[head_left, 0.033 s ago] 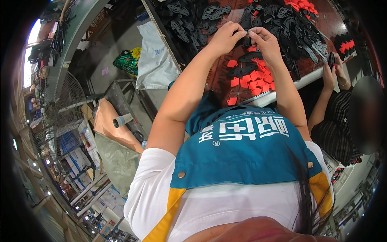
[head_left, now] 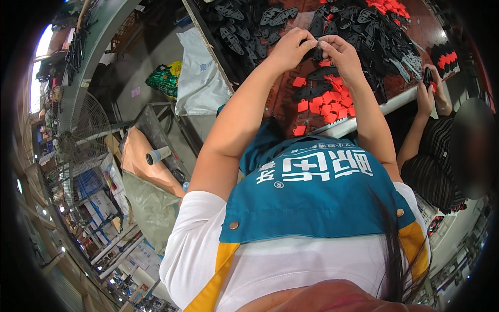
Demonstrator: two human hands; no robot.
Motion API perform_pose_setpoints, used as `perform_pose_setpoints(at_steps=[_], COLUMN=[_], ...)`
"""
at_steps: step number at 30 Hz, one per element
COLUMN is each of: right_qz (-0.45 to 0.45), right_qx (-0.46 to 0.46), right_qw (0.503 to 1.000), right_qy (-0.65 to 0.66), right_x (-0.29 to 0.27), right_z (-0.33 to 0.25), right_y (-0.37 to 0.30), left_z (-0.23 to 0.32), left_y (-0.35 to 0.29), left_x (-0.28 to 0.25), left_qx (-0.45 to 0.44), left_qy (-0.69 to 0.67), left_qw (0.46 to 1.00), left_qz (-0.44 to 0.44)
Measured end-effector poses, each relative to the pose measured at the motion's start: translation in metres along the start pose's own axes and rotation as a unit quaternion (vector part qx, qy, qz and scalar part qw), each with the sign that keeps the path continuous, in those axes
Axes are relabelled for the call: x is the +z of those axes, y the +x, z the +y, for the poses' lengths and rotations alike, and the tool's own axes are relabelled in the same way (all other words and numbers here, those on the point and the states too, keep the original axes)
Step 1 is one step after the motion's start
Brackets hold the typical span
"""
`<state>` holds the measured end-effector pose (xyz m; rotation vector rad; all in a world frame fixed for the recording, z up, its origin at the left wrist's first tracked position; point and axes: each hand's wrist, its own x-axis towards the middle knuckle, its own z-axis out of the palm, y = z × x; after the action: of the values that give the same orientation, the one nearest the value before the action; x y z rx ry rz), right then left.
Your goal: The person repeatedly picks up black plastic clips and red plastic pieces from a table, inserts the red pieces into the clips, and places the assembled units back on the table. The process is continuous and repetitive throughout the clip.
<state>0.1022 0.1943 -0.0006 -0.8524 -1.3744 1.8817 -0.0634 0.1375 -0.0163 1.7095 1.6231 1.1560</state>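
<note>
Over the table point(head_left: 281, 106), both hands meet in front of me, fingertips almost touching. My left hand point(head_left: 291, 48) is closed, with the dark edge of a black plastic part point(head_left: 310, 53) showing under its fingers. Thumb and forefinger of my right hand point(head_left: 341, 56) pinch together at the same spot; whatever they hold is too small to make out. Just nearer to me lies a loose pile of red plastic tags point(head_left: 333, 102). Flat black oval parts point(head_left: 309, 92) lie beside that pile, and many more black parts point(head_left: 231, 40) are heaped beyond my hands.
Another heap of red pieces point(head_left: 389, 7) is at the far side. On the right a co-worker's hands point(head_left: 427, 93) hold a black part with red on it, near a row of black-and-red pieces point(head_left: 445, 58). A white sack point(head_left: 200, 73) and a standing fan point(head_left: 70, 135) are left.
My right fingertips have shifted very slightly to the left. Otherwise the scene looks the same.
</note>
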Motion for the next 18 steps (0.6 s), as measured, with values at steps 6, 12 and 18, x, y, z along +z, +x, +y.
perform_pose_setpoints(at_steps=[6,12,18], right_qz=[-0.026,-0.023,-0.010], right_qx=[0.038,-0.070,0.039], right_qw=[0.996,0.983,0.995], right_qy=[-0.072,-0.166,0.087], right_x=[-0.011,-0.012,-0.011], right_z=[0.003,0.011,0.009], right_y=[0.004,0.005,-0.001], left_z=[0.003,0.003,0.010], left_y=[0.001,0.000,0.002], left_x=[-0.001,-0.003,-0.002], left_qx=[0.001,-0.017,-0.054], left_qy=[0.000,-0.003,-0.111], left_qw=[1.000,0.999,0.990], left_qz=[-0.004,-0.041,-0.064])
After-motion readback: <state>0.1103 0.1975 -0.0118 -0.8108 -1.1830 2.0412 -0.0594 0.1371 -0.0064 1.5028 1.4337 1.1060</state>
